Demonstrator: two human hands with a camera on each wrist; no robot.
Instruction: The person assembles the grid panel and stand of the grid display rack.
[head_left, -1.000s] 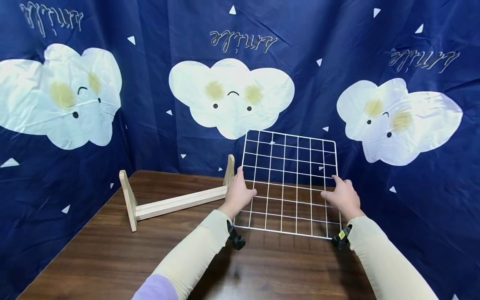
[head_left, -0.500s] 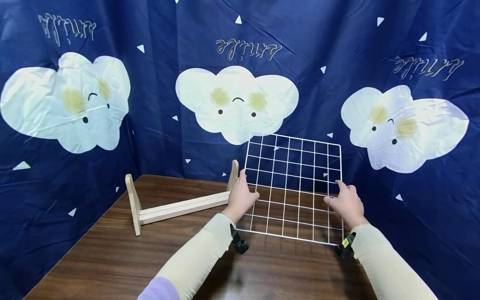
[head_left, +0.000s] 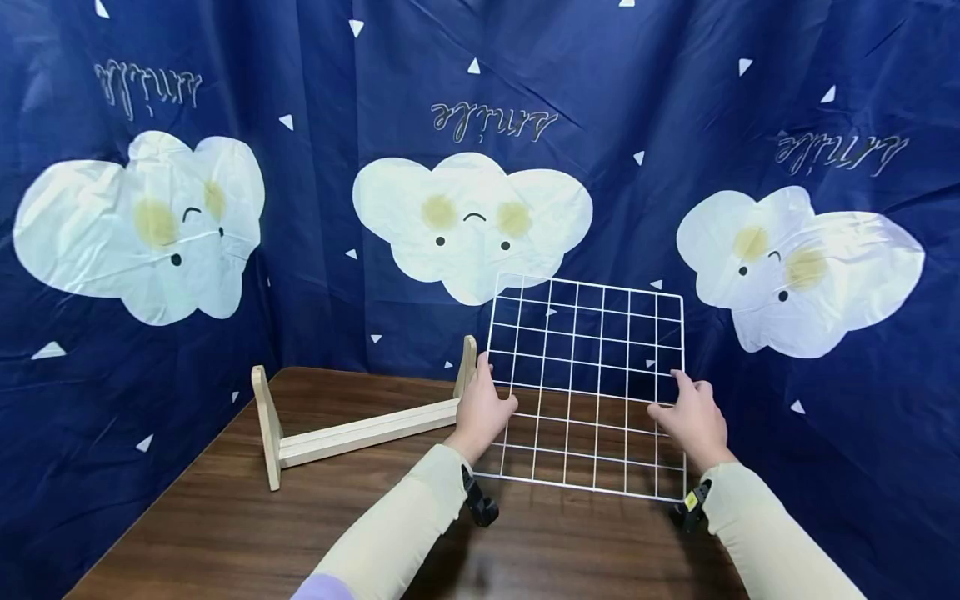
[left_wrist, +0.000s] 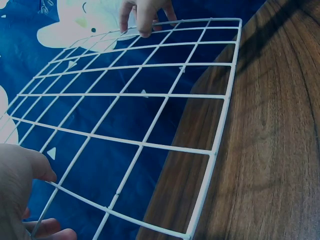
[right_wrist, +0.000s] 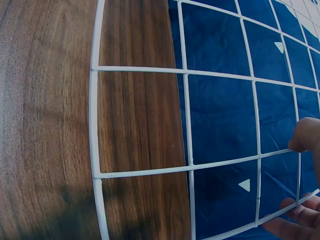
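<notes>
Two hands pinch a white wire grid (head_left: 571, 389) by its opposite sides, left hand (head_left: 482, 414) and right hand (head_left: 696, 417) nearly level, the grid tilted between them over a table (head_left: 247, 533). To their left stands a wooden stand (head_left: 369, 432), its long bar slanting back toward the nearer left hand.

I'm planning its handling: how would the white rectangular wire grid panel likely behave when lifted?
The white rectangular wire grid panel is probably fairly stiff, showing no obvious sag between the bare left hand and bare right hand. It looks light for its size, being mostly open gaps.
</notes>
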